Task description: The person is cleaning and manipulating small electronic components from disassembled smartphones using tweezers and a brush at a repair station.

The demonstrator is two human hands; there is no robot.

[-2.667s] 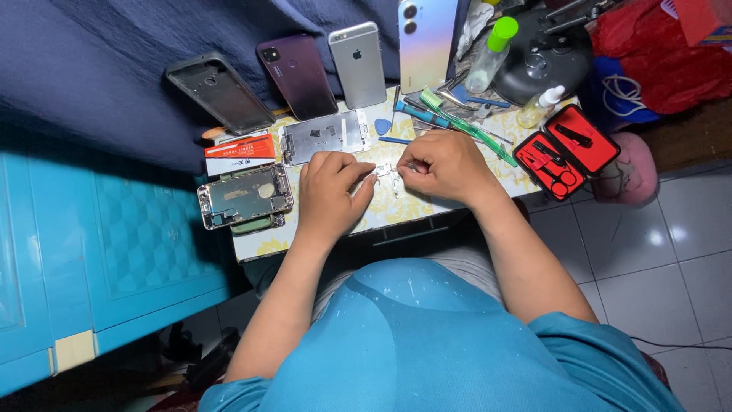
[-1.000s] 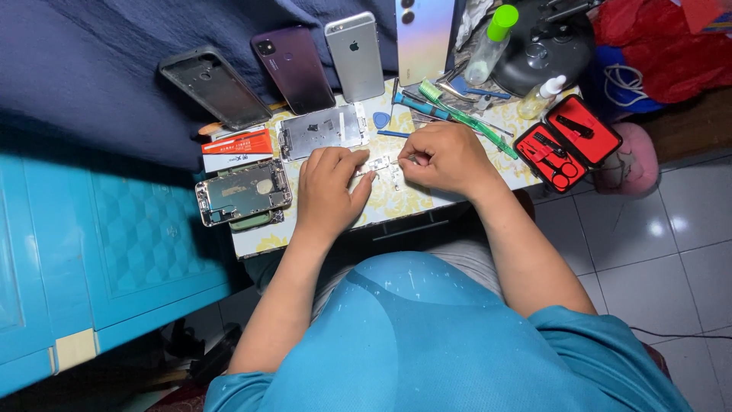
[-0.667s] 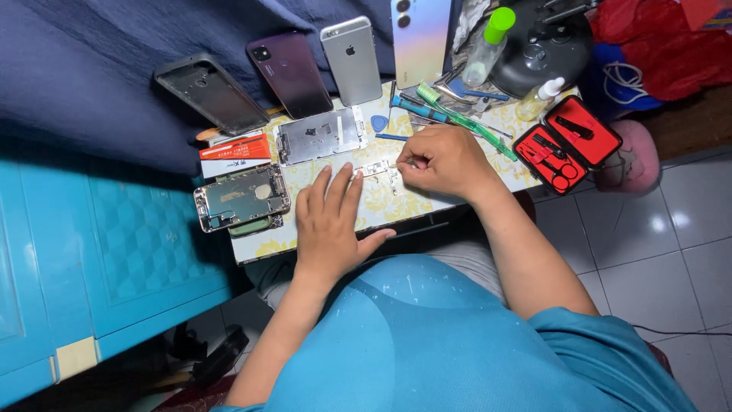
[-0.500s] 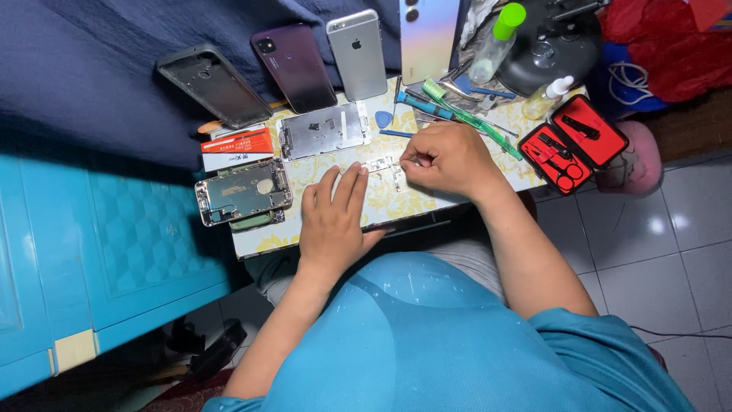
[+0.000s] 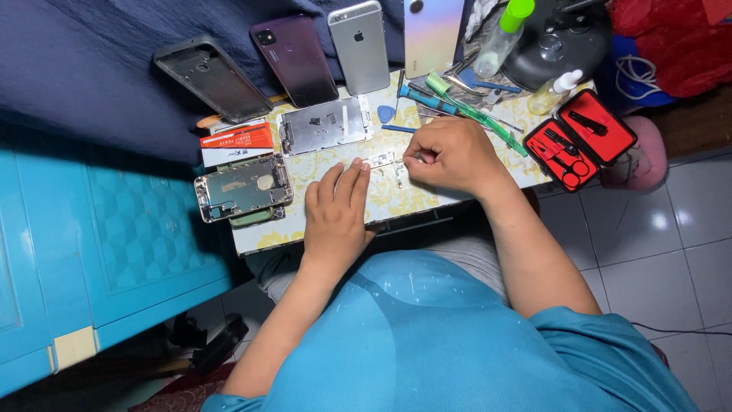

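Left hand (image 5: 337,217) flat on table (image 5: 396,200), right hand (image 5: 450,156) pinching small metal parts (image 5: 381,162)

Person, head-camera view from above:

- T-shirt (image 5: 450,336): the person is wearing a plain turquoise-blue one, short-sleeved and loose-fitting, with soft folds running across the front. Small pale specks are showing scattered over the chest fabric. No print or logo is showing.
- Sleeves: 2 short ones, each ending above the elbow and leaving both forearms bare.
- Lower garment (image 5: 465,255): a strip of light grey cloth is showing just beyond the shirt hem, over the lap.
- left hand (image 5: 335,217): bare, wearing no glove, ring or watch.
- right hand (image 5: 450,156): bare, wearing no glove; the wrist is carrying no band.
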